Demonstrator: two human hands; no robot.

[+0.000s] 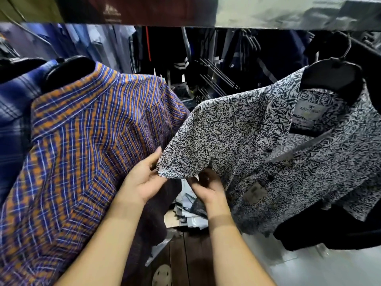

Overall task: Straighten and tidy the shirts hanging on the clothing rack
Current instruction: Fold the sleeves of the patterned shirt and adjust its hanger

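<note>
**Both hands on the printed shirt's sleeve**

The left hand (144,178) pinches the hem of the short sleeve (185,157) at its outer corner, thumb laid up along the edge. The right hand (206,188) curls its fingers up under the same hem, just beside the left. How far the right fingertips close on the cloth is hidden by the sleeve itself.

The sleeve belongs to the printed shirt (247,131), white with a dark leaf pattern. It hangs from a black hanger (334,77) at its collar, and its front lies open and tilted towards the camera. Left of it, and touching its sleeve, hangs an orange-and-blue plaid shirt (82,141). Further left of that is a dark blue checked shirt (12,104). A dark garment (329,230) shows below the printed shirt's lower edge.

The step in hand looks like smoothing this sleeve so that it falls flat. The next move probably calls for drawing the hem down and outward, then letting go and squaring the shoulders on the hanger, since the shirt appears to sit askew.

The neck label (307,109) inside the printed shirt's collar reads "ARISTINO" beneath a small emblem. A brownish card tag (254,191) hangs at the shirt's front, too blurred to read. Far above the shirt, a maroon panel (111,13) carries a pale logo that is also unreadable.
</note>
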